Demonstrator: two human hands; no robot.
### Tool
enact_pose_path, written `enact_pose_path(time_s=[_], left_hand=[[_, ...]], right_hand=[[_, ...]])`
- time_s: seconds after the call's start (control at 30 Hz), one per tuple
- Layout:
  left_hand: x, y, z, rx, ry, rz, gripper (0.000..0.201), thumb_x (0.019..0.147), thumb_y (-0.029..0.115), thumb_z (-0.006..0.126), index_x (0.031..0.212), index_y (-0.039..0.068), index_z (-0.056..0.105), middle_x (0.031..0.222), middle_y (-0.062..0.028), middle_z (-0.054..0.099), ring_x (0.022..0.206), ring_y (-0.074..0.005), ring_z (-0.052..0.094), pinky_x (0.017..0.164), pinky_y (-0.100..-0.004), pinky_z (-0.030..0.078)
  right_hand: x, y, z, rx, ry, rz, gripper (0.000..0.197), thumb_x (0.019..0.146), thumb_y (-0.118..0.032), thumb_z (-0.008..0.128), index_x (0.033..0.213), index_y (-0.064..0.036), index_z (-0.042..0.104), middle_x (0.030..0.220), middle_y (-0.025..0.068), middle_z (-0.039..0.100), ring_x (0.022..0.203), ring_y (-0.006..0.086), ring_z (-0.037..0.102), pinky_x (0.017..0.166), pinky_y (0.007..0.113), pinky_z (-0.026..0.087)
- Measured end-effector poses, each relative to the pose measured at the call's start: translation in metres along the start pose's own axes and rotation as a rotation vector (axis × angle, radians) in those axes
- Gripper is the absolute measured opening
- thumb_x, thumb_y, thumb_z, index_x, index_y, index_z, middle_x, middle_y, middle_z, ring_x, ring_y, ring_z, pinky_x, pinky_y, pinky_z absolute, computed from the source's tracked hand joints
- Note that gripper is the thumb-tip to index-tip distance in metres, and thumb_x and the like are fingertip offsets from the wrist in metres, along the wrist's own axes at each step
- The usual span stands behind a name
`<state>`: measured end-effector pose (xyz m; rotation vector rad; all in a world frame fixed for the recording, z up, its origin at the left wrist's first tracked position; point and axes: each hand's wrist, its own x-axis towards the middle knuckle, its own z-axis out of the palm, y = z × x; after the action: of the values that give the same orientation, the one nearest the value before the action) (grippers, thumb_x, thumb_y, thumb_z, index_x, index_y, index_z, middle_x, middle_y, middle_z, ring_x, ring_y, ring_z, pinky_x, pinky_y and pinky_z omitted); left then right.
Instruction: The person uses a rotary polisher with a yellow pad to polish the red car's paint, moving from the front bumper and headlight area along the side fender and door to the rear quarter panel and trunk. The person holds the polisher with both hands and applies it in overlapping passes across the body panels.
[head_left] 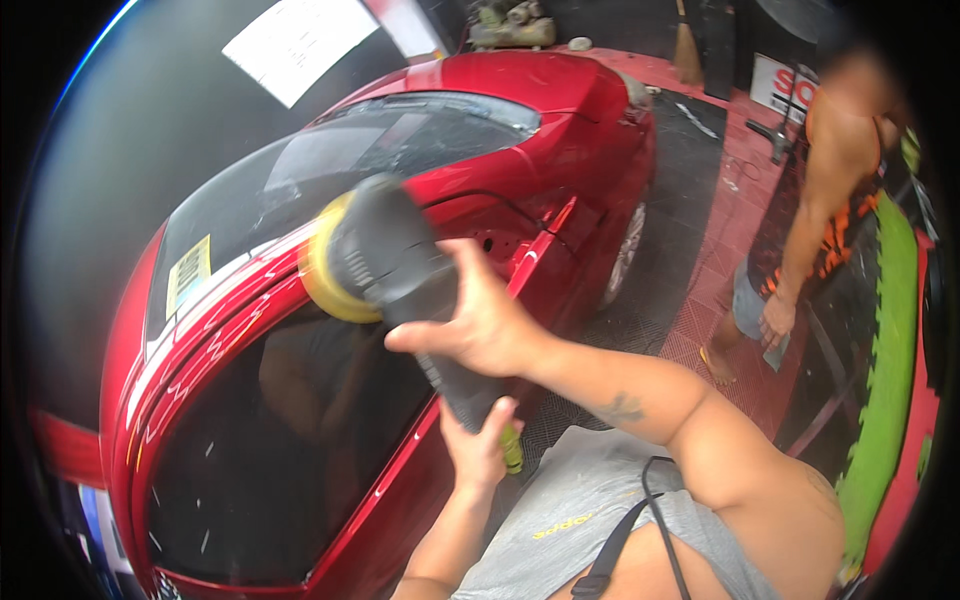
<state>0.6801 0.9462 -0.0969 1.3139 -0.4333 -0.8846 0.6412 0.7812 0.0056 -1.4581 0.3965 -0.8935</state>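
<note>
A black car polisher point(385, 240) with a round yellow pad point(330, 265) is held at the roof edge of a red car point(540, 90). The pad is tilted on edge and appears to rest on the red paint above the dark side window point(270, 450). My left hand point(478, 448) is wrapped round the lower handle, next to a yellow-green piece point(512, 450). Further up, my right hand point(485, 320) clasps the black body, thumb and fingers spread wide about it. Part of its grip is hidden behind the tool.
A black cord point(660, 500) runs over my grey shirt. To the right, another person point(840, 170) stands on red and black floor tiles point(705, 300), arm hanging low. A green strip point(885, 350) borders the right side. A broom point(685, 50) leans at the back.
</note>
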Motion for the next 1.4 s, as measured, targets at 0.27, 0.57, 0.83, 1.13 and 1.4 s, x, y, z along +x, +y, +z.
enact_pose_path(time_s=[0.27,0.57,0.83,1.13,1.4], left_hand=[[-0.013,0.034,-0.005,-0.194,-0.04,0.298,0.045,0.097,0.032,0.079,0.126,0.004,0.059,0.101,-0.0099,0.069,0.072,-0.0196,0.071,0.065,-0.0327,0.06],[0.03,0.008,0.085,-0.104,-0.025,0.211,0.047,0.096,0.014,0.082,0.133,0.005,0.053,0.104,-0.0103,0.071,0.087,-0.0189,0.072,0.081,-0.0352,0.061],[0.087,-0.032,0.208,-0.037,-0.084,-0.043,0.053,0.092,0.013,0.088,0.132,0.007,0.053,0.105,-0.005,0.067,0.094,-0.0154,0.069,0.086,-0.0342,0.058],[0.141,-0.047,0.286,0.126,-0.118,-0.163,0.068,0.088,0.024,0.093,0.14,0.007,0.052,0.119,-0.0069,0.066,0.108,-0.0188,0.064,0.096,-0.0379,0.054],[0.166,-0.035,0.255,-0.224,-0.285,-0.098,0.057,0.098,0.033,0.084,0.14,0.007,0.055,0.13,-0.0072,0.068,0.121,-0.0196,0.067,0.108,-0.0406,0.053]], right_hand=[[-0.052,0.01,0.01,0.078,-0.343,-0.002,0.104,0.096,-0.049,0.083,0.163,0.002,0.022,0.134,0.0254,0.066,0.117,0.0373,0.072,0.105,0.048,0.056],[-0.157,0.112,-0.068,0.346,-0.315,0.263,0.101,0.097,-0.014,0.069,0.173,-0.018,0.002,0.117,0.0104,0.058,0.084,0.0154,0.066,0.072,0.032,0.057],[-0.132,0.145,-0.176,0.107,0.049,0.06,0.06,0.097,-0.022,0.065,0.15,-0.0097,0.04,0.101,0.0079,0.062,0.066,0.0132,0.063,0.055,0.029,0.05],[-0.089,0.11,-0.278,0.124,0.013,0.524,0.035,0.1,-0.019,0.08,0.119,-0.005,0.054,0.071,0.0022,0.061,0.048,0.0119,0.058,0.044,0.03,0.047],[-0.061,0.069,-0.313,-0.015,-0.261,0.591,0.039,0.092,0.0,0.07,0.128,-0.0044,0.056,0.066,0.0,0.059,0.05,0.0114,0.06,0.048,0.032,0.05]])
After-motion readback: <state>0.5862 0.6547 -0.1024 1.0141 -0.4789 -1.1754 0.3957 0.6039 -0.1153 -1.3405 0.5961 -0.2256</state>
